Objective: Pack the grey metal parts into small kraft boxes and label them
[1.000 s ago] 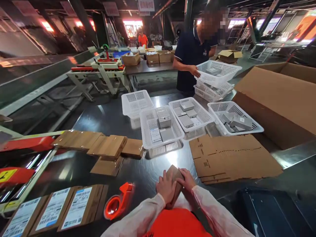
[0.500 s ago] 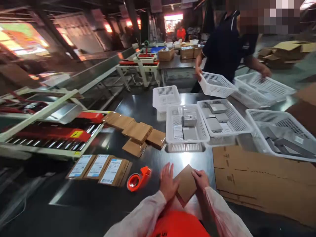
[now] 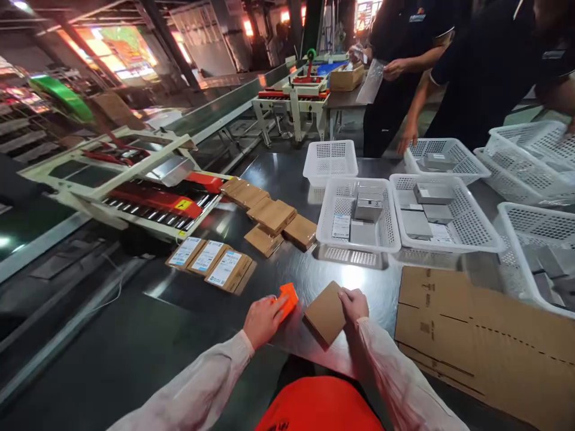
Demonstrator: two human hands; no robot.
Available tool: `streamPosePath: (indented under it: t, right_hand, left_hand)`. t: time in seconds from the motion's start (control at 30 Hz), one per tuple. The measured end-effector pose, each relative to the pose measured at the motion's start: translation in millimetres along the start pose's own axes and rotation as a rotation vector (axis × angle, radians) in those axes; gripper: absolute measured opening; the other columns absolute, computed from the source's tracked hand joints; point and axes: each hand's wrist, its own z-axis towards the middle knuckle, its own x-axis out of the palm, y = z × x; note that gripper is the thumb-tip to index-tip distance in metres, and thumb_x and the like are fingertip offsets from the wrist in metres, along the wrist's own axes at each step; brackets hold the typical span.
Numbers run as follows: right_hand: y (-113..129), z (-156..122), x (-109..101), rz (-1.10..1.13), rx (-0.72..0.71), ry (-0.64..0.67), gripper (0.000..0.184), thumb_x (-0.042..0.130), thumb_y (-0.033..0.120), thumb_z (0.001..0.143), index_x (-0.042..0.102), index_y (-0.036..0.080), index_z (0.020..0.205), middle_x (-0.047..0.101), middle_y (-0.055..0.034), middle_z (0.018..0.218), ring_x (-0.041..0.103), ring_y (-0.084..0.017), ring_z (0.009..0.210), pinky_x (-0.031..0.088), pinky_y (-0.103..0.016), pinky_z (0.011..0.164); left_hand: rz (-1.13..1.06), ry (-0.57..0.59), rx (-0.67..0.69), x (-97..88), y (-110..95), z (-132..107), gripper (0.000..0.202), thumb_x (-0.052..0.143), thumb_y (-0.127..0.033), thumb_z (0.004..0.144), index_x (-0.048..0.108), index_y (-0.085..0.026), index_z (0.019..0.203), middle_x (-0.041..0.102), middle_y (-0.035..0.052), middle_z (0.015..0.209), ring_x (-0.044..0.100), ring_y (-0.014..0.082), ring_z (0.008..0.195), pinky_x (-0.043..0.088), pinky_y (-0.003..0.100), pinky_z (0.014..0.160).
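My left hand (image 3: 264, 320) is closed around an orange tape dispenser (image 3: 288, 301), whose front end sticks out past my fingers; the rest of it is hidden under the hand. My right hand (image 3: 354, 304) grips the right corner of a small, flat brown cardboard box (image 3: 327, 314), thumb on its top face. The box sits at an angle over the near part of the metal table (image 3: 309, 275), its closed top facing up. A short gap separates the dispenser from the box.
Labelled boxes (image 3: 224, 267) and plain taped boxes (image 3: 272, 216) lie to the left. White baskets (image 3: 358, 244) with grey boxes stand behind, flat cardboard sheets (image 3: 449, 335) at right. A roller machine (image 3: 157, 200) borders the table's left. Two people (image 3: 406, 72) work across the table.
My left hand has left the box and taken hold of the tape dispenser. My right hand still holds the box. The co-worker's basket is now down on the table; a second person has come into view.
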Motion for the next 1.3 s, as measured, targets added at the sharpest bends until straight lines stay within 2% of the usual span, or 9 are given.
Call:
streamPosePath:
  t: [0.2,0.37,0.47,0.6,0.73,0.93,1.1,1.2,1.3]
  right_hand:
    - [2.4,-1.2,2.5,-0.033,0.007,0.006,0.039,0.05,0.042,0.093,0.073,0.023,0.12,0.07,-0.0089,0.105,0.062,-0.023,0.104,0.047,-0.031,0.093]
    - [13.6,-8.9,-2.7,-0.091,0.026,0.015,0.037,0.048,0.042,0.096,0.072,0.027,0.119,0.069,-0.0071,0.107,0.061,-0.023,0.105,0.046,-0.032,0.089]
    - [24.2,-19.6,-7.3,-0.167,0.003,-0.007,0.038,0.045,0.041,0.099,0.065,0.03,0.129,0.068,-0.0078,0.115,0.059,-0.026,0.109,0.039,-0.041,0.095]
    - [39.6,-34.9,-13.3,-0.4,-0.126,0.019,0.044,0.035,0.041,0.102,0.052,0.031,0.141,0.065,-0.0089,0.127,0.058,-0.026,0.109,0.031,-0.046,0.097]
    - [56.6,-47.7,-8.1,-0.525,-0.155,0.041,0.079,0.042,0.068,0.092,0.04,0.015,0.149,0.056,-0.0195,0.135,0.055,-0.033,0.111,0.032,-0.048,0.096]
    - [72.7,-64.1,23.9,-0.596,-0.107,0.056,0.098,0.05,0.076,0.082,0.03,0.012,0.154,0.041,-0.0231,0.149,0.041,-0.04,0.126,0.026,-0.052,0.105]
    - [73.7,-64.5,33.3,-0.567,-0.18,0.052,0.097,0.052,0.077,0.081,0.031,0.016,0.153,0.042,-0.0214,0.148,0.04,-0.039,0.127,0.028,-0.051,0.104]
    - [83.9,-70.4,38.8,-0.594,-0.178,0.073,0.1,0.055,0.077,0.078,0.032,0.015,0.153,0.042,-0.0208,0.147,0.041,-0.039,0.127,0.03,-0.052,0.104]
    - [102.1,-93.5,56.7,-0.613,-0.228,0.144,0.099,0.052,0.076,0.08,0.031,0.014,0.154,0.041,-0.0213,0.148,0.041,-0.039,0.128,0.03,-0.052,0.105]
  left_hand:
    - [-0.189,0.179,0.079,-26.6,-78.1,-9.1,0.073,0.067,-0.036,0.07,0.054,-0.029,0.142,0.071,0.0078,0.104,0.068,0.0261,0.096,0.051,0.032,0.085]
    - [-0.061,0.282,0.007,-21.8,-98.3,-0.6,0.069,0.065,-0.037,0.067,0.06,-0.035,0.136,0.071,0.008,0.097,0.07,0.0308,0.089,0.053,0.037,0.077]
    - [-0.091,0.264,0.005,0.0,-86.1,-8.8,0.072,0.066,-0.035,0.066,0.058,-0.035,0.138,0.07,0.0075,0.094,0.069,0.0306,0.087,0.053,0.038,0.077]
    - [-0.258,0.082,0.054,58.1,-53.6,-32.3,0.08,0.063,-0.021,0.063,0.053,-0.028,0.143,0.066,0.0068,0.102,0.066,0.0241,0.09,0.054,0.035,0.085]
    - [-0.363,-0.062,0.124,102.8,-33.4,-44.2,0.081,0.06,-0.017,0.06,0.056,-0.025,0.14,0.063,0.0063,0.1,0.063,0.0221,0.089,0.055,0.035,0.085]
    - [-0.322,0.013,0.031,95.2,-39.8,-57.1,0.079,0.062,-0.023,0.063,0.054,-0.027,0.142,0.065,0.0085,0.1,0.066,0.0264,0.088,0.056,0.04,0.085]
    - [-0.296,0.212,-0.097,80.4,-13.8,-125.6,0.08,0.062,-0.027,0.068,0.049,-0.032,0.146,0.068,0.0112,0.115,0.067,0.0326,0.102,0.054,0.044,0.093]
    - [-0.301,0.311,-0.192,93.6,12.7,-172.4,0.078,0.061,-0.024,0.069,0.05,-0.033,0.146,0.069,0.0114,0.118,0.068,0.0343,0.104,0.054,0.045,0.093]
    - [-0.321,0.329,-0.246,119.6,24.5,-181.2,0.078,0.062,-0.024,0.069,0.049,-0.031,0.146,0.07,0.0117,0.118,0.068,0.0338,0.104,0.054,0.045,0.093]
